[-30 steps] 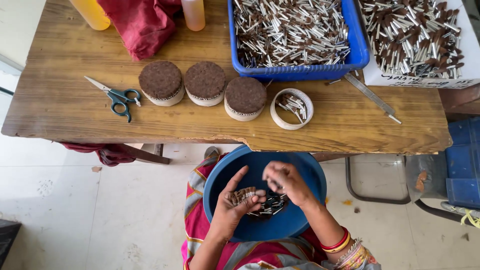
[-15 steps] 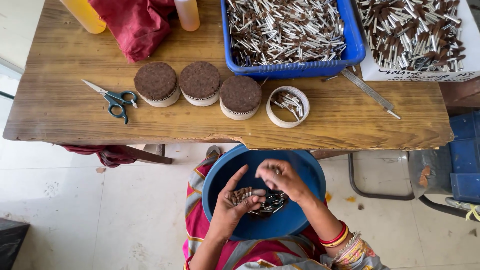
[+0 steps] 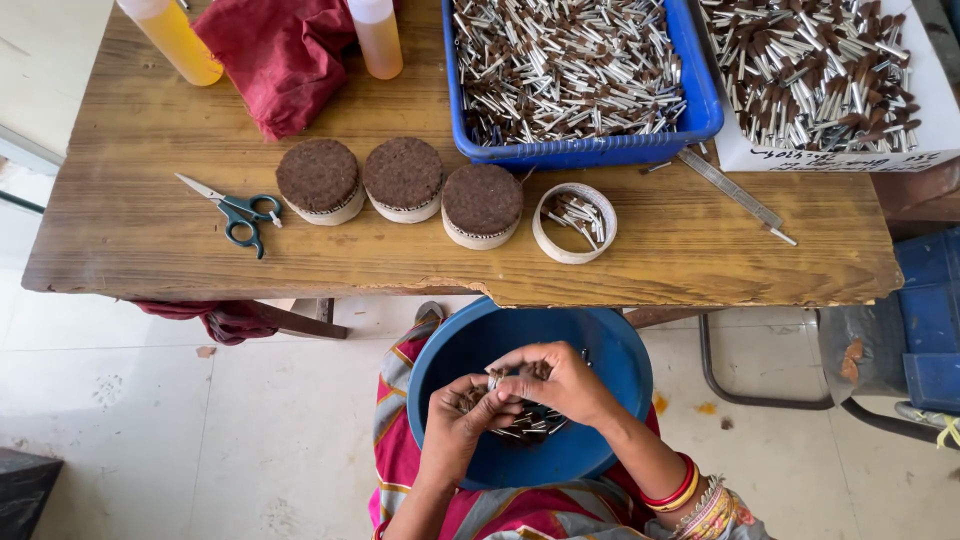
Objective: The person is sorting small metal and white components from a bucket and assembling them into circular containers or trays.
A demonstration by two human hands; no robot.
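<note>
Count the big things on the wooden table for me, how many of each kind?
Round brown-topped packs: 3
Bottles: 2
Scissors: 1
Red cloth: 1
Blue crate: 1
White box: 1
White ring: 1
Total: 10

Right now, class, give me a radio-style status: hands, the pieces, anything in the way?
Left hand and right hand together over blue bowl, pinching small metal pieces. Nothing between hands and bowl.
</note>
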